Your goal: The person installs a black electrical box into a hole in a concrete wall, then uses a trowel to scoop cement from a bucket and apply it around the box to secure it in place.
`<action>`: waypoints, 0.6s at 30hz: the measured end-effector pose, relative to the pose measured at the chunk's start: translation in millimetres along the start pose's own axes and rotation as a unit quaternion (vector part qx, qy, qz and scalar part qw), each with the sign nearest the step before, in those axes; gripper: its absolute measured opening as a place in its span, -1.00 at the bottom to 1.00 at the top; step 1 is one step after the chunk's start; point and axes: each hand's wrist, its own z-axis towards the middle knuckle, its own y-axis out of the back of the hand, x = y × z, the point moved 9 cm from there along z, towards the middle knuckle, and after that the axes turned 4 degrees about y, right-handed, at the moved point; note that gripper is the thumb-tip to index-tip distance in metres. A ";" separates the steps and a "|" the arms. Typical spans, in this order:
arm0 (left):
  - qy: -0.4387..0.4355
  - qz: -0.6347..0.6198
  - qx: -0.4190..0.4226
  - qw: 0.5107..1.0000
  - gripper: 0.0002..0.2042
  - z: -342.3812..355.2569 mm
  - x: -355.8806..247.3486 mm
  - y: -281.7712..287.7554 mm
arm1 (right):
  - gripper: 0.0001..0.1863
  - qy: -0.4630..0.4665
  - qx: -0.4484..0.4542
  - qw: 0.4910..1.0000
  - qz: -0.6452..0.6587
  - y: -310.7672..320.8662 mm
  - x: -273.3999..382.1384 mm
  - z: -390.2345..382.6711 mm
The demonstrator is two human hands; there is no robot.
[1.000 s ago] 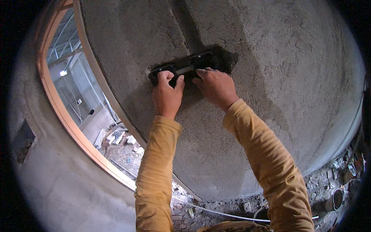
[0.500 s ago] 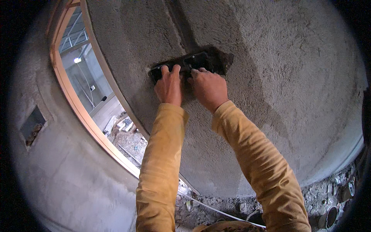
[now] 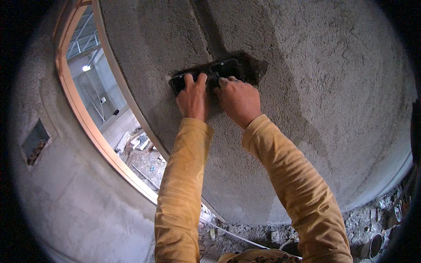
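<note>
Two black electrical boxes sit side by side in a long recess (image 3: 258, 66) cut into the rough plastered wall. My left hand (image 3: 193, 100) is at the left box (image 3: 178, 82), its bent fingers gripping over the box. Against the lower left part of the right box (image 3: 230, 67), my right hand (image 3: 240, 99) is closed with its fingers curled in. What its fingertips hold, if anything, is hidden. A vertical groove (image 3: 206, 26) runs down the wall into the top of the recess.
Left of my arms is a doorway with an orange-brown frame (image 3: 83, 111); rubble and a lit lamp (image 3: 86, 68) show through it. A square wall opening (image 3: 36, 142) lies at far left. Below, a white hose (image 3: 237, 235) crosses debris, with a round pipe end (image 3: 376, 246) at lower right.
The view has shifted slightly. Both hands stay at the boxes in nearly the same pose.
</note>
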 end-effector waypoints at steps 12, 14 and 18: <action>-0.033 -0.054 -0.015 0.998 -0.76 -0.8 5.0 2.0 | -0.68 -0.052 0.087 0.995 0.020 2.2 -0.9 8.7; -0.017 -0.052 0.000 0.998 -0.76 -0.8 4.2 0.7 | -0.68 -0.062 0.112 0.992 0.023 -1.7 -2.5 9.0; -0.019 -0.046 -0.002 0.999 -0.81 1.1 3.2 -1.0 | -0.79 -0.030 0.039 0.998 0.031 2.8 -3.1 7.4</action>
